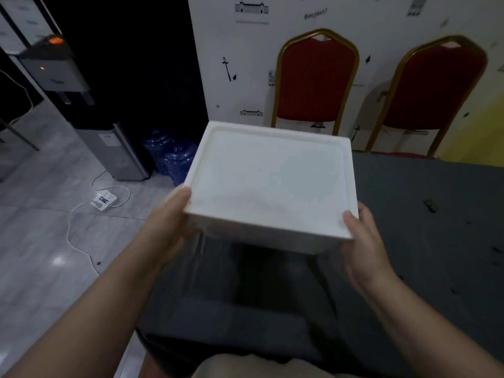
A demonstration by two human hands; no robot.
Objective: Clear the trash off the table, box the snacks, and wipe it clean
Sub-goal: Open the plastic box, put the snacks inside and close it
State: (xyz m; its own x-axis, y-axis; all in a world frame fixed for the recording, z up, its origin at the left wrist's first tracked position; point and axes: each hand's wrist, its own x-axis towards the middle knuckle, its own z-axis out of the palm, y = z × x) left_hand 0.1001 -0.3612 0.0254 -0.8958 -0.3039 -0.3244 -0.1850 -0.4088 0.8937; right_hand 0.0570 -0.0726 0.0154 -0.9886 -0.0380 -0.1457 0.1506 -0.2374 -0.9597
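Note:
I hold a white foam box (270, 181) with its lid on, lifted above the left end of the table (425, 241), which has a dark grey cloth over it. My left hand (170, 219) grips the box's near left corner, thumb on top. My right hand (362, 238) grips the near right corner, thumb on the lid's edge. Small dark scraps of trash (430, 205) lie on the cloth to the right of the box. What the box contains is hidden.
Two red chairs with gold frames (316, 83) (433, 94) stand behind the table against a white patterned wall. On the tiled floor to the left are a water dispenser (114, 148), blue water bottles (174, 156) and a white power strip (103, 200) with its cable.

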